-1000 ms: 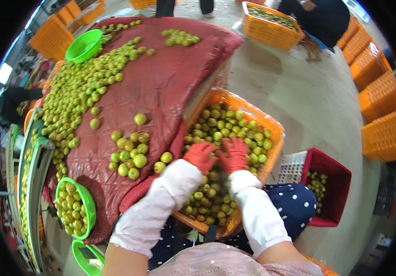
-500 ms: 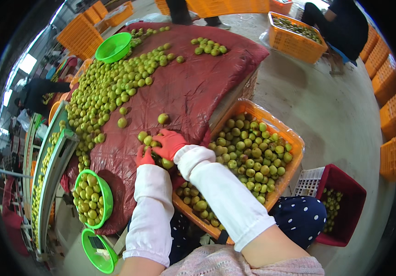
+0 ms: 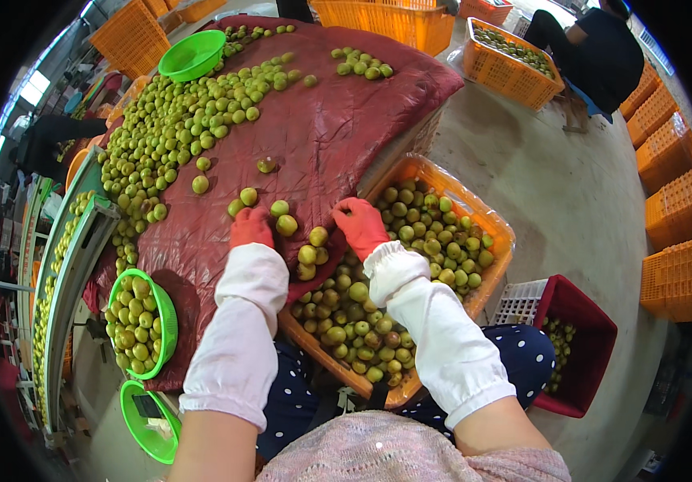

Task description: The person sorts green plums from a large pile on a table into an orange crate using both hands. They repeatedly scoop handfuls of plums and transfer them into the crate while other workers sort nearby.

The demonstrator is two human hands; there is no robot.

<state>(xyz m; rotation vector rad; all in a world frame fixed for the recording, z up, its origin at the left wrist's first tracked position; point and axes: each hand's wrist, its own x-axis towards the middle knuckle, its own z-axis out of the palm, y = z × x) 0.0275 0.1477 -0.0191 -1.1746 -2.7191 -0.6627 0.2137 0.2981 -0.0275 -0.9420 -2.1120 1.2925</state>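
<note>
Both my hands wear red gloves with white sleeve covers. My left hand (image 3: 251, 227) rests low over the dark red sheet (image 3: 306, 120), its fingers curled beside a round yellow-green fruit (image 3: 236, 208); what is inside them is hidden. Nearby lie another fruit (image 3: 248, 196) and a pair (image 3: 286, 224). My right hand (image 3: 360, 227) is at the sheet's edge by the crate, fingers bent together around something I cannot make out. Between the hands, several fruits (image 3: 307, 255) sit on the sheet's sloping edge. Below it stands the lined orange crate (image 3: 497, 233), full of such fruits.
A big fruit heap (image 3: 169, 136) covers the sheet's left side, with a green bowl (image 3: 192, 56) behind. At left are a fruit-filled green basket (image 3: 171, 325), a green basin (image 3: 165, 450) and a sorting conveyor (image 3: 81, 241). Right: a red-lined crate (image 3: 587, 345), stacked orange crates (image 3: 675, 277), a seated person (image 3: 603, 52).
My hands have moved apart; the right one went right to the crate-side edge. Fruits they covered now show between them. The single fruit ahead has shifted slightly. The whole view has tilted a little.
</note>
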